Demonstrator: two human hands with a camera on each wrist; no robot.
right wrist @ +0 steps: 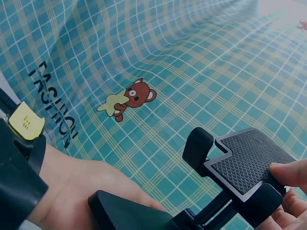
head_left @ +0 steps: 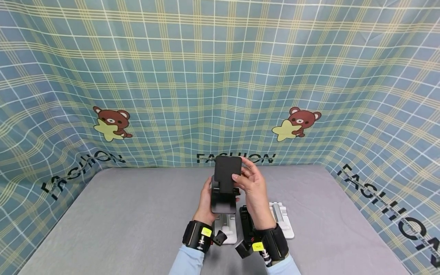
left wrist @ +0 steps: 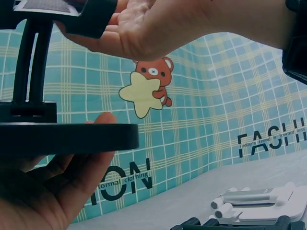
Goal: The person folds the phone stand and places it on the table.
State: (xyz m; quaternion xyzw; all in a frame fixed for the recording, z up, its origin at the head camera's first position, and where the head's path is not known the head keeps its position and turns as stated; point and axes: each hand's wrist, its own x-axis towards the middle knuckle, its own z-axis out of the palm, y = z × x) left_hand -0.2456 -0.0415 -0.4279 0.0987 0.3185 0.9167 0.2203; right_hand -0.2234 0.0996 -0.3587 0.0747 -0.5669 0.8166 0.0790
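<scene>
A black folding phone stand (head_left: 228,172) is raised in front of me, unfolded, its slotted arm (left wrist: 32,67) joining the base to the upper plate. My left hand (head_left: 205,204) grips the stand's base (left wrist: 72,139), with a fingertip showing over its edge. At the top, my right hand (head_left: 254,189) pinches the side of the upper plate (right wrist: 247,160), thumb on its textured pad. Below the hands, a white folded stand (head_left: 225,231) and a black folded stand (head_left: 245,221) lie on the table, partly hidden by my wrists.
Another white folded stand (head_left: 285,221) lies right of my right wrist. A grey cloth covers the table (head_left: 120,221). Plaid curtains (head_left: 213,84) with printed bears close off the back and both sides.
</scene>
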